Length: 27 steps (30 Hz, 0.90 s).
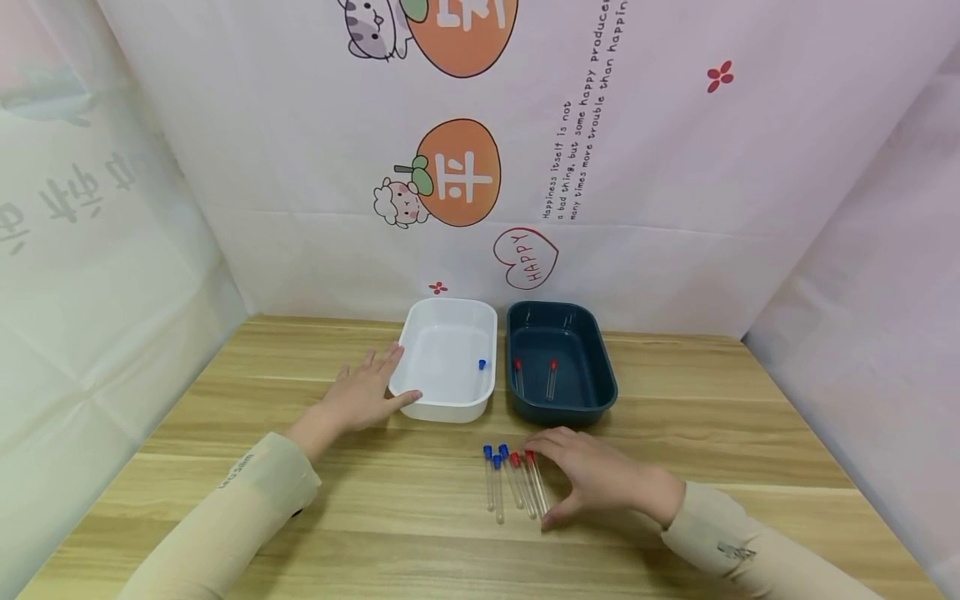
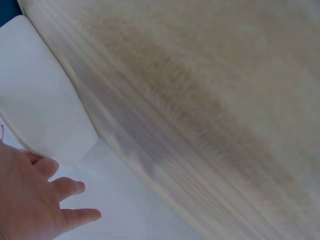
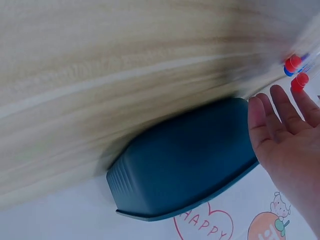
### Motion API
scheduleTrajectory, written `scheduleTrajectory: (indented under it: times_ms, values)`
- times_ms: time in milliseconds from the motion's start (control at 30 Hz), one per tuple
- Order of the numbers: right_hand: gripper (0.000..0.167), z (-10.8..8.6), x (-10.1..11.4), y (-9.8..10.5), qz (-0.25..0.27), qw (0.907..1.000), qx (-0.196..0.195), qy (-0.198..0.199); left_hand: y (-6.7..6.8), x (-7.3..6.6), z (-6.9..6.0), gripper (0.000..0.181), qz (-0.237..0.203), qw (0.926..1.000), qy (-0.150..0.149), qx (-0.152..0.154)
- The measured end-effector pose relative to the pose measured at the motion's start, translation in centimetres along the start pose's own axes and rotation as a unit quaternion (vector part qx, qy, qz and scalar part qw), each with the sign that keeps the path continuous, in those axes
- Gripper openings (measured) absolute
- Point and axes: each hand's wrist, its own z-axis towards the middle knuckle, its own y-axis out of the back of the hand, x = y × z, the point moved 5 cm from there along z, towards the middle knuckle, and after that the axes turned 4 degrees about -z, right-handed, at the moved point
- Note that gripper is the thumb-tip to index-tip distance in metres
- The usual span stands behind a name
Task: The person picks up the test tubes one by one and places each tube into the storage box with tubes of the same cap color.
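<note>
My left hand (image 1: 360,393) rests on the left side of the white tray (image 1: 405,410), thumb over the near rim, the other fingers spread. A blue-capped test tube (image 1: 482,365) lies inside that tray. On the table, my right hand (image 1: 596,471) spans a red-capped test tube (image 1: 537,485), forefinger at the cap and thumb near the bottom end. In the right wrist view a fingertip touches the red cap (image 3: 300,81); the thumb is hidden. Beside it lie another red-capped test tube (image 1: 523,485) and three blue-capped test tubes (image 1: 498,493).
A dark blue tray (image 1: 558,414) stands right of the white one, holding two red-capped test tubes (image 1: 551,381). Printed cloth (image 1: 645,250) hangs behind the wooden table (image 1: 375,533), with more cloth at both sides.
</note>
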Motion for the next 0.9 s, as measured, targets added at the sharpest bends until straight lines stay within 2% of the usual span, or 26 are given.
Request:
scheduleTrajectory:
  times_ms: [233,700,900]
  values:
    - [0.098,-0.4,0.4,0.8,-0.017,0.9997,-0.014,0.006,0.0,0.0,0.0,0.098,0.001,1.0,0.0,-0.002]
    - [0.092,-1.5,0.3,3.8,0.01,0.9993,-0.035,0.003,-0.2,0.1,0.1,0.098,0.002,1.0,0.0,0.001]
    - [0.093,-1.7,0.4,5.0,-0.01,0.9989,-0.045,0.012,-0.2,0.0,0.0,0.098,-0.001,1.0,0.0,0.003]
